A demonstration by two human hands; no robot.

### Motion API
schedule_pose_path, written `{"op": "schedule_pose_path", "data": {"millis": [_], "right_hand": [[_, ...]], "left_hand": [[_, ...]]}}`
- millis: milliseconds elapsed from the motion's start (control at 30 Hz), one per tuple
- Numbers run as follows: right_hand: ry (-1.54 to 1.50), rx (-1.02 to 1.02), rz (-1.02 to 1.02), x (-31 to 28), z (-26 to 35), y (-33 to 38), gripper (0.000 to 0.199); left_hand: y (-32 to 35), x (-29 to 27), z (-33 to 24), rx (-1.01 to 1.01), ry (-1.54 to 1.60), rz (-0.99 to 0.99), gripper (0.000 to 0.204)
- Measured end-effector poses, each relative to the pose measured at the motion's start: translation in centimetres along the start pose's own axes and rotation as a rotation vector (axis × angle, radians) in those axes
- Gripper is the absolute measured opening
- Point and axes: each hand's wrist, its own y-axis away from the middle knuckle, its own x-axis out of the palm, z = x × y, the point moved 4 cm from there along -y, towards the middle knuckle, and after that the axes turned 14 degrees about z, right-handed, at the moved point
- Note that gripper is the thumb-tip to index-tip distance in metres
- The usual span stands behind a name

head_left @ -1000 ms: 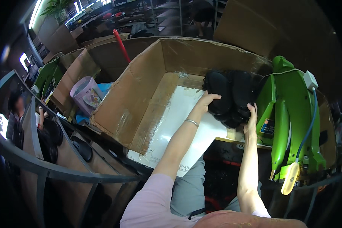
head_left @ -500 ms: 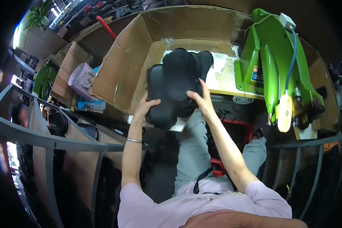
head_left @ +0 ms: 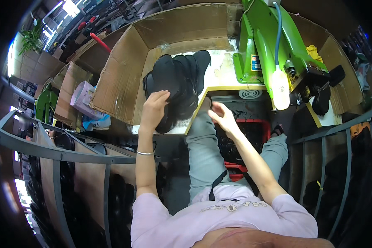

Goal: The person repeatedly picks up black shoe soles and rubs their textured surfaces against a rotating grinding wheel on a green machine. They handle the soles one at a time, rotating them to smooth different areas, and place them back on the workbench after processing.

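Note:
A pile of black shoe-shaped pieces point(head_left: 186, 74), several overlapping with rounded ends, lies on the white worktop left of the green machine. My left hand point(head_left: 153, 110) is at the pile's near left side, its fingers closed on the edge of a black shoe piece point(head_left: 166, 78). Part of that grip is hidden behind the back of the hand. My right hand point(head_left: 224, 119) is off the pile, over my leg near the table's cut-out edge. Its fingers are loosely bent and apart, and nothing shows between them.
A cardboard wall point(head_left: 120, 74) borders the worktop point(head_left: 221, 70). At right stands a green sewing machine point(head_left: 252, 49) with a lit lamp point(head_left: 281, 89). A red crate point(head_left: 254, 124) sits below. Metal racks point(head_left: 82, 156) with black shoes flank me on both sides.
The black pieces, held between both hands before, now rest on the worktop. My right hand has come away from them toward me; my left has moved up onto the pile. The view has shifted.

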Motion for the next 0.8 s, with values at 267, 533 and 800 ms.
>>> {"op": "schedule_pose_path", "data": {"millis": [267, 533, 800], "right_hand": [[-0.178, 0.194, 0.081, -6.6, -5.3, 11.7, 0.034], [-0.246, 0.244, -0.031, -10.4, -9.3, 17.3, 0.033], [-0.312, -0.07, 0.092, -10.4, -5.1, 19.7, 0.089]], "left_hand": [[-0.1, -4.0, -3.7, 0.131, -0.196, -0.42, 0.012], [-2.8, 0.0, -2.0, -0.092, -0.047, -0.024, 0.007], [-0.4, -6.7, -16.4, 0.176, 0.48, -0.422, 0.015]]}}
